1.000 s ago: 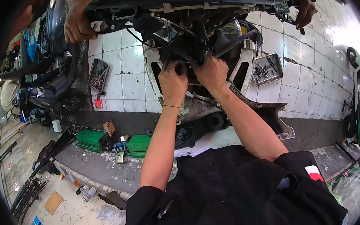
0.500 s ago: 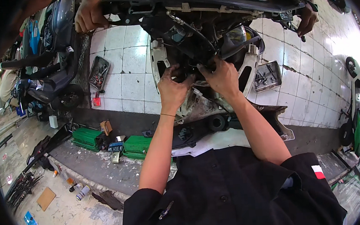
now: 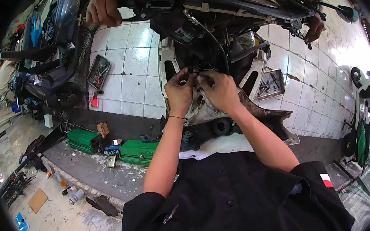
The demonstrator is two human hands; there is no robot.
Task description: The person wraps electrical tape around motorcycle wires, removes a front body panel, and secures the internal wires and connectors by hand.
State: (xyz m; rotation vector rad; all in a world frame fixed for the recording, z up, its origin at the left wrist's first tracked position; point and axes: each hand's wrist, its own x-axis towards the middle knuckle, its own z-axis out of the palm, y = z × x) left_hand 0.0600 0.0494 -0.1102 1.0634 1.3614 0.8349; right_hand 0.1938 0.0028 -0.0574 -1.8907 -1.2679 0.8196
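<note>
Head view: white tiles (image 3: 133,87), grey ledge (image 3: 91,168) bearing 2 green boxes (image 3: 136,151); left hand (image 3: 180,96) and right hand (image 3: 221,93) nearly meet, grip unclear.

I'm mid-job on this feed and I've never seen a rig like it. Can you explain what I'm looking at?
There's no robot here. The left hand and right hand in the middle are a person's own, bare. The view comes from a wide fisheye camera on that person's head, looking down, so straight edges bend. The fingers meet close together inside a partly stripped motorbike; whatever they hold is too small to tell. On the white tiled floor sit a left tray and a right tray with small items. Green cases lie nearer the wearer. The hands at upper left and upper right aren't the wearer's.
</note>
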